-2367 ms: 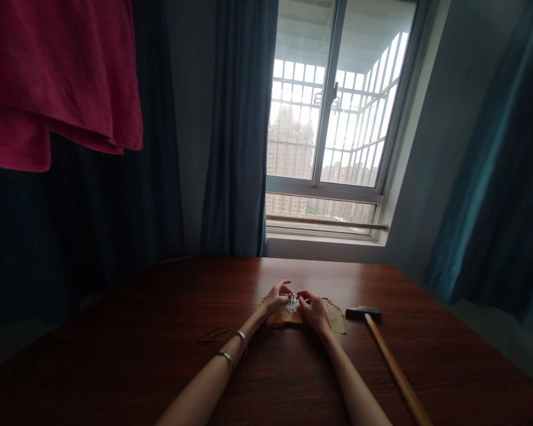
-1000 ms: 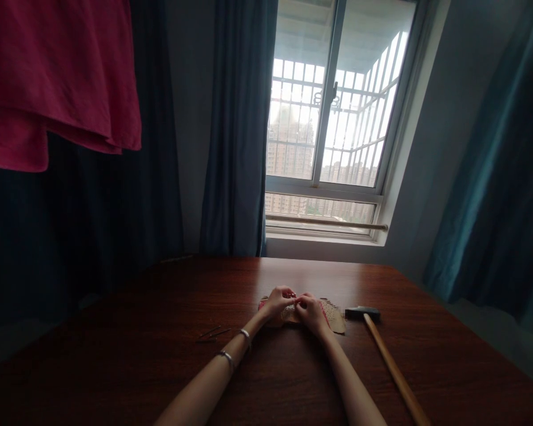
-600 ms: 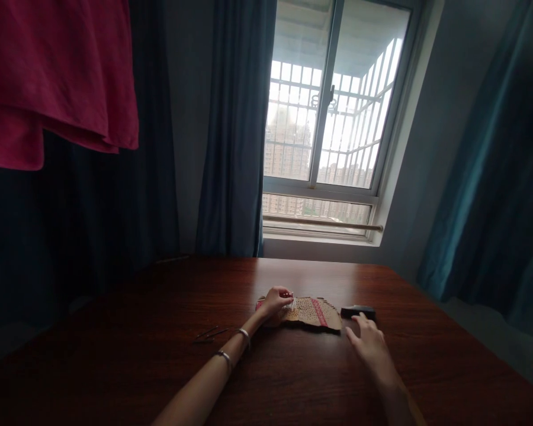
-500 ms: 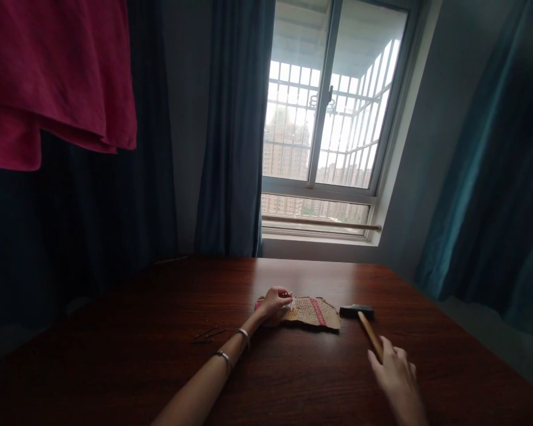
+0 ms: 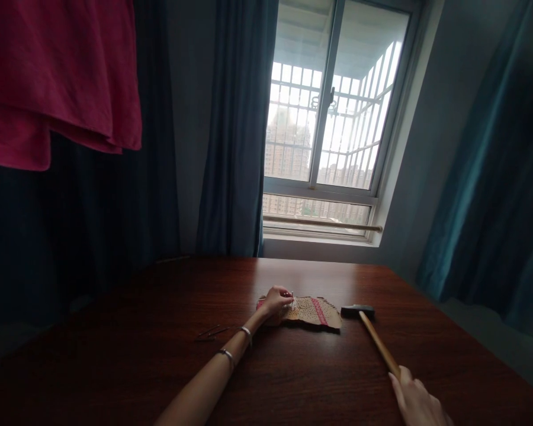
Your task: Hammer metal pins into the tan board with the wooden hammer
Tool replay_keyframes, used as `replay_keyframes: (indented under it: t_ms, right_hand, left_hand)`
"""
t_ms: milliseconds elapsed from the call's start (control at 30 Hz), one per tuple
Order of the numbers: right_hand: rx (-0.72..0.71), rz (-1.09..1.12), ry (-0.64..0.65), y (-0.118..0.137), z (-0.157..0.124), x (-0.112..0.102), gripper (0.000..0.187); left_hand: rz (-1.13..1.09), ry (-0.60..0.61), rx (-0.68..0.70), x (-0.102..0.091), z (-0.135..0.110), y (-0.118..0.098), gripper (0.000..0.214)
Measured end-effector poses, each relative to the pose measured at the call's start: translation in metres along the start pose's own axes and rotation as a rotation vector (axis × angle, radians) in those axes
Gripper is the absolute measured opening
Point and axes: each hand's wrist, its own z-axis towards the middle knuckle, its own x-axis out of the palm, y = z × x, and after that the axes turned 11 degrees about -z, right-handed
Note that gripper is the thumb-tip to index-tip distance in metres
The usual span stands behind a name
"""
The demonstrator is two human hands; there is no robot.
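Note:
A flat tan piece [image 5: 311,310] dotted with small holes and crossed by red stripes lies on the dark wooden table [image 5: 160,331]. My left hand [image 5: 276,302] rests on its left end, fingers curled in a pinch at one spot; what they hold is too small to make out. A hammer with a dark head [image 5: 357,309] and a long wooden handle [image 5: 376,343] lies to the right of the piece. My right hand [image 5: 415,399] is closed around the lower end of that handle, near the bottom edge of the view.
A few thin dark nails or pins [image 5: 213,332] lie on the table left of my left forearm. Behind the table are a barred window [image 5: 328,118], blue curtains [image 5: 235,130] and a hanging red cloth [image 5: 57,77].
My right hand left the dotted piece, slid back along the hammer handle and closed on its lower end. My left hand stayed on the piece.

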Motion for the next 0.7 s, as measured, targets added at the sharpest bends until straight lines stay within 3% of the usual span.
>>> replay_keyframes:
  t_ms: [100,200,300,467,567,700]
  right_hand:
    - [0.024,0.122,0.095,-0.006,0.012,-0.007,0.03]
    - [0.037,0.378,0.157,0.001,0.019,-0.014,0.035]
    - [0.055,0.757,0.227,0.027,0.016,-0.024,0.047]
    - [0.11,1.233,0.53,0.086,0.006,-0.043,0.069]
    - [0.089,1.352,0.653,0.115,0.007,-0.048,0.072]
    - [0.002,1.388,0.681,0.138,0.013,-0.047,0.072]
  left_hand:
    - [-0.011,0.013,0.005,0.0,0.0,0.0,0.029]
    - [-0.04,0.022,-0.017,0.001,0.0,0.0,0.029]
    - [-0.069,0.029,-0.021,0.001,0.0,-0.001,0.029]
    - [-0.07,0.045,-0.011,0.0,0.0,-0.001,0.029]
    - [-0.072,0.049,-0.011,0.0,0.0,-0.001,0.03]
    - [-0.058,0.061,-0.002,-0.001,-0.001,-0.002,0.028]
